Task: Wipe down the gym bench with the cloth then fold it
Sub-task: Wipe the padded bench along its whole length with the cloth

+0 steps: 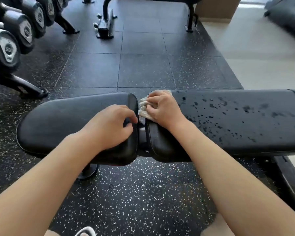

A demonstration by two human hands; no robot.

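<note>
Beside dumbbells, right hand grips cloth; left hand curls over bench edge

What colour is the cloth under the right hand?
Off-white, seen in the head view: cloth, right hand.

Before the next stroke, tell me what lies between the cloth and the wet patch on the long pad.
Nothing visible does. The right hand presses the cloth at the near end of the long pad, and the droplets lie further along the same bare surface. The left hand rests on the seat pad, out of the way.
</note>
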